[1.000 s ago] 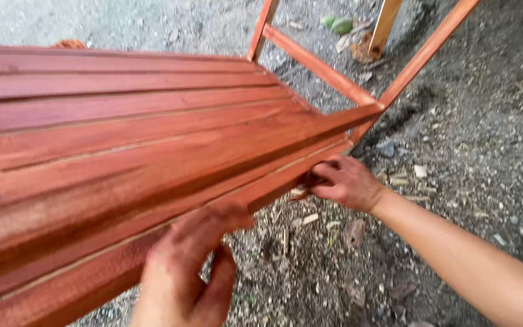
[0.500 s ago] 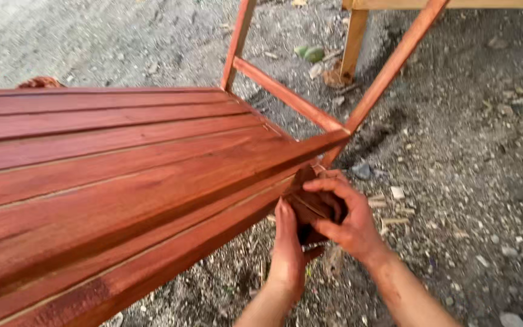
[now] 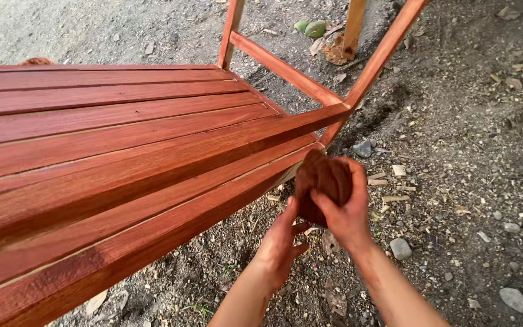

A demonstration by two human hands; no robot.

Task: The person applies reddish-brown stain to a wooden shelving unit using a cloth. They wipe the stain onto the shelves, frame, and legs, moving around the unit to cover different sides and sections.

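Brown stained rag (image 3: 322, 181) bunched, upright, in right hand (image 3: 347, 209), left hand (image 3: 281, 242) below.

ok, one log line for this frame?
right hand: grips stained rag | left hand: touches rag underside | slatted wooden frame: red-stained | ground: gravel

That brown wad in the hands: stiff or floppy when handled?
Likely soft: the wad looks bunched and creased under the right hand. Probably light, since it's held up by fingers alone. Possibly stain-damp: the left hand looks reddish.

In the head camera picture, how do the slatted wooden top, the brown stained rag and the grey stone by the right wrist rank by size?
1. Slatted wooden top, by far.
2. Stained rag, held nearer the camera, so somewhat flattered.
3. Grey stone.
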